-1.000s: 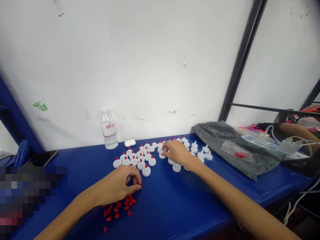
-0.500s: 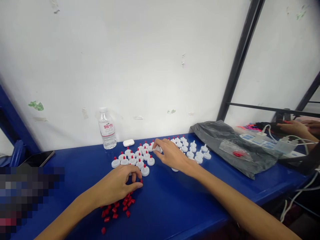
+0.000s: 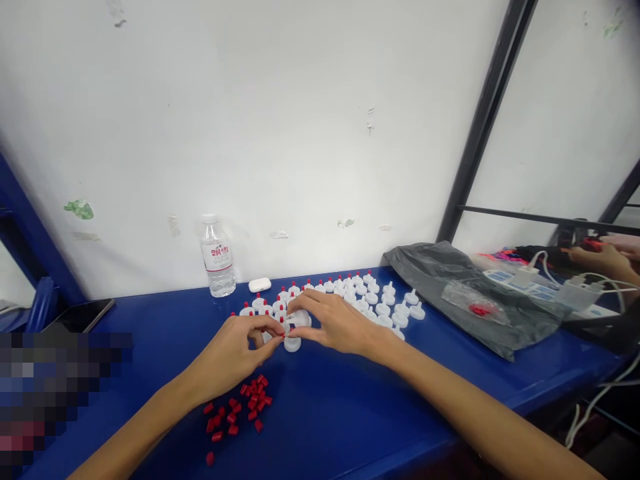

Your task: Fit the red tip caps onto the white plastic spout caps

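My left hand (image 3: 237,351) pinches a small red cap, mostly hidden by its fingertips. My right hand (image 3: 343,325) grips a white nozzle lid (image 3: 302,321), tilted with its spout toward the left fingertips. Both hands meet in front of rows of white nozzle lids. The lids on the left, such as one lid (image 3: 257,303), wear red tips, while those at the right, such as one bare lid (image 3: 417,311), have plain white spouts. Several loose red caps (image 3: 233,418) lie below my left hand.
A water bottle (image 3: 219,260) and a small white case (image 3: 260,285) stand by the wall. On the right are a grey plastic bag (image 3: 520,330), a clear bag (image 3: 473,303) with red bits, and a power strip (image 3: 590,310). A phone (image 3: 95,313) lies at left. Another person's hand (image 3: 603,260) shows far right.
My right hand has lifted the white nozzle lid from among the others and brought it left. My left hand has risen from near the loose caps with a red cap to meet it.
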`<state>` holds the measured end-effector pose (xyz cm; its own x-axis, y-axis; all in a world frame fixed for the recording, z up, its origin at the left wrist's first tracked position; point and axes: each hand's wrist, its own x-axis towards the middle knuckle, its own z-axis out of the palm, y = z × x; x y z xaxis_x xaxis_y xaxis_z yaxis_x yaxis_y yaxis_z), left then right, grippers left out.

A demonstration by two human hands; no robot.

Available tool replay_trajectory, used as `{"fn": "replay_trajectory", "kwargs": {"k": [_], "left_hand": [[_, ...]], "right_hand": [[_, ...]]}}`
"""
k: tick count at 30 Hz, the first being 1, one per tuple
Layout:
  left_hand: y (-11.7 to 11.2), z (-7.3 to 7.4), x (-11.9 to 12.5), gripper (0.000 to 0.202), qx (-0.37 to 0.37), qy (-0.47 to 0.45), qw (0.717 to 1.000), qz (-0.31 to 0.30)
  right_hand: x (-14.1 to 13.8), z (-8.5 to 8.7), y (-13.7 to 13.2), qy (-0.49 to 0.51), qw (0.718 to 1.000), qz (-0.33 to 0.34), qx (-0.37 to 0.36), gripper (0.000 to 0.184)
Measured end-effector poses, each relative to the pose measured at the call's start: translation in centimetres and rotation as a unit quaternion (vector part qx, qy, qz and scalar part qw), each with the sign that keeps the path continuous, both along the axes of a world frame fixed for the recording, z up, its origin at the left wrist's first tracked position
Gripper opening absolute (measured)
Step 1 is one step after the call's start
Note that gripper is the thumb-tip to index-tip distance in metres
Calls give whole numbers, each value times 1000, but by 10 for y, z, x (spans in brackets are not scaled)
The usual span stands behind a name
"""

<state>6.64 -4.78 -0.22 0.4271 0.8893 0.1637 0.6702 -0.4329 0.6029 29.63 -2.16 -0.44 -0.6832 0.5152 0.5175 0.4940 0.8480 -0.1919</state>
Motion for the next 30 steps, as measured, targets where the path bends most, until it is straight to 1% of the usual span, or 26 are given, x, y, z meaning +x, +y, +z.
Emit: {"fn": "replay_trajectory", "kwargs": {"k": [6,11,17,21,26,30], "left_hand": [[0,3,1,33,30,-38,998,34],[0,0,1,33,29,-53,998,20],[1,-1,2,38,31,-58,997,41],[1,-6,3,36,45,-38,998,12],[-4,-8,3,37,-2,-67,996,-65],[-8,-7,5,39,-39,-70,994,-71]], "right_hand": [[-2,-2,-1,-11,1000,-1,6,32],[-3,-5,-1,-9,1000,2,6,31],[-4,-8,-1,44,998,23,34,41],[-4,-6,-2,77,995,36,58,38],[-6,-6,-2,108,992,44,50,35],[-8,-7,-3,156,986,57,16,33]]}}
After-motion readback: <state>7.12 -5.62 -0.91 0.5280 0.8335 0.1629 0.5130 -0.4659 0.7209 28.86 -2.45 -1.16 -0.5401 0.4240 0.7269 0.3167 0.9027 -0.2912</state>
